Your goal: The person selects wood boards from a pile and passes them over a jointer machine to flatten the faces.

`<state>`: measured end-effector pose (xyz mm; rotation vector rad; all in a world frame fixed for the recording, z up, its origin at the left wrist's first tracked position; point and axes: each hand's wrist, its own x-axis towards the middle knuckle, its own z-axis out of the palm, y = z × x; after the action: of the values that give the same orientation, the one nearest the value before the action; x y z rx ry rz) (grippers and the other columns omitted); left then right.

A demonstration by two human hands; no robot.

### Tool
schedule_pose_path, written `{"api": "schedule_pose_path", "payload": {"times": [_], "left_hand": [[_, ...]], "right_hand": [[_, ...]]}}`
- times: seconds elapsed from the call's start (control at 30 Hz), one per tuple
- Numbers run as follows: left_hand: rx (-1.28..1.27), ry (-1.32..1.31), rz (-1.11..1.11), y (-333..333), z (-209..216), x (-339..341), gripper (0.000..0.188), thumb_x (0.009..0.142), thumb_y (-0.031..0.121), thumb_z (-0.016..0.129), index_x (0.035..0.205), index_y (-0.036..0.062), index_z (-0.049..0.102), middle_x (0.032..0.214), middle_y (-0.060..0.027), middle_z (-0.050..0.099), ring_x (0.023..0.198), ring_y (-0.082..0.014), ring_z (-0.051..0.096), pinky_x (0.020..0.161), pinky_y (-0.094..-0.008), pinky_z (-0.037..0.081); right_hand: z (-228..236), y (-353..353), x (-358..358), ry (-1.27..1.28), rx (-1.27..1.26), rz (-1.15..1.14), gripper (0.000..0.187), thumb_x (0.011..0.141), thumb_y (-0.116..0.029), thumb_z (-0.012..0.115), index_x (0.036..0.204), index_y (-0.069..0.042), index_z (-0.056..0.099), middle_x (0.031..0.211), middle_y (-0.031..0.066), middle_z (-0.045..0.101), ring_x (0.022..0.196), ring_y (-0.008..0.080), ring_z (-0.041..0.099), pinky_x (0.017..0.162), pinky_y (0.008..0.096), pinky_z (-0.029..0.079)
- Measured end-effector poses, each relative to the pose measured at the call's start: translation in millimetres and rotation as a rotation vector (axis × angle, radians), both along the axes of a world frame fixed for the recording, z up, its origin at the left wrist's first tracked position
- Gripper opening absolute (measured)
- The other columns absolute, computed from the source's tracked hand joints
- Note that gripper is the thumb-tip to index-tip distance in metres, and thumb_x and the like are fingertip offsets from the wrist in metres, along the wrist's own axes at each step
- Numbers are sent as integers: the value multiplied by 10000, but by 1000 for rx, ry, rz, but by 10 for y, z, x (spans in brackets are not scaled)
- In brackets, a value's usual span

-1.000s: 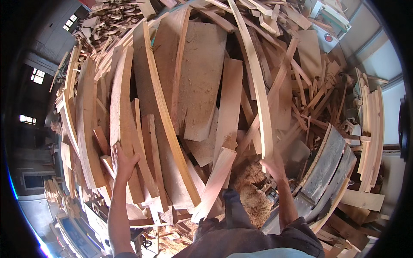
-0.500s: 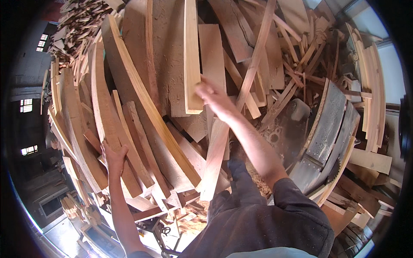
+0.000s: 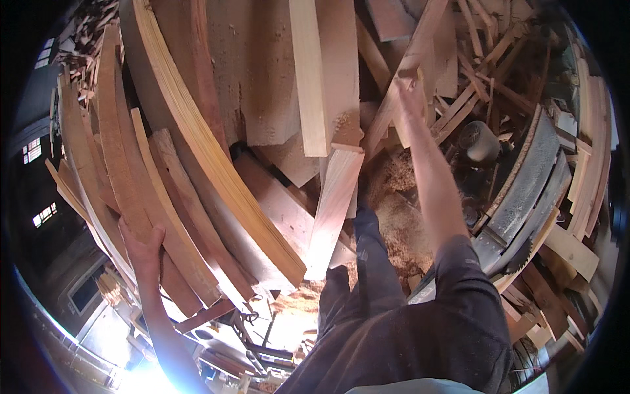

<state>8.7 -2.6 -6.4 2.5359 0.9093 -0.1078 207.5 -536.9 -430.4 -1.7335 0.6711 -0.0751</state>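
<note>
Left hand [image 3: 142, 251], one: lower left of frame, thumb and fingers clasping one long brown plank [image 3: 117, 134], seemingly to steady it. Right hand [image 3: 411, 97], one: upper right of centre, at one slanted board [image 3: 420, 41]; cannot tell whether its grip closes. Between them, lengthwise, apparently for easy stacking: one yellow board [image 3: 214, 157], one pale batten [image 3: 310, 79]. Toothed blade [image 3: 522, 255], one: lower right.

Boards [image 3: 200, 141] lie to your left, sawdust [image 3: 400, 230] between them and the saw table [image 3: 522, 203], a blade [image 3: 520, 261] along its right edge.
</note>
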Motion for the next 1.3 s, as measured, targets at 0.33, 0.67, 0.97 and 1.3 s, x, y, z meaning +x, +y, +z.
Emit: {"api": "schedule_pose_path", "payload": {"times": [0.33,0.67,0.97,1.3], "left_hand": [[-96,-34,9,90,-52,-17,921,831,164,779,1556,-70,261,1448,-238,497,1291,-310,554,1099,-385,446],[132,-104,-214,443,-244,-198,936,801,239,822,1523,-88,324,1444,-279,498,1310,-389,537,1131,-445,417],[745,-242,-360,310,-207,-350,878,813,465,798,1453,-43,477,1474,-259,509,1364,-406,495,1102,-436,437],[-1155,-727,-879,-2391,464,-3161,773,964,430,716,1477,-47,388,1300,-183,599,1201,-226,587,1015,-363,510]], "right_hand": [[-241,-517,-195,215,50,250,832,814,-322,872,1440,7,433,1234,151,679,1108,247,668,879,383,531],[1605,-1135,-1145,-38,-25,100,442,806,-193,845,1158,11,673,1060,87,714,966,182,659,876,335,496],[3945,-589,-2409,-455,-147,100,419,791,-176,836,1126,39,701,1033,96,727,920,159,669,813,307,523],[5616,1462,-5038,-858,-241,440,350,870,-244,825,1102,-1,727,890,25,717,790,61,640,684,225,497]]}}
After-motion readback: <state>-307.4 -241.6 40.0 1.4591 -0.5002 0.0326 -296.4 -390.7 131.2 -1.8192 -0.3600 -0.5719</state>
